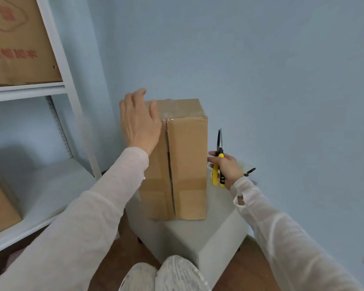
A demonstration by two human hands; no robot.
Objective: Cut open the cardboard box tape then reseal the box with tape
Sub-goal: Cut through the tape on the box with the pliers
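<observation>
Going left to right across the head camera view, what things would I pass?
White shelf rack → left hand → cardboard box → right hand gripping the yellow-handled cutting tool.

View from above of a tall cardboard box (pixel 187 160) lying on a pale grey padded stool (pixel 183 234) against a light blue wall (pixel 261 59). A dark gap runs down the box's centre seam (pixel 170 175), with wrinkled clear tape (pixel 172 110) at the far end. The left hand (pixel 139 122) rests flat on the left flap, fingers straight. The right hand (pixel 227 166), just beside the box's right side, grips yellow-handled pliers (pixel 219 148) with their tips pointing away. At left, a white shelf unit (pixel 57 89) holds another printed carton (pixel 17 43). The floor (pixel 105 269) is brown wood.
</observation>
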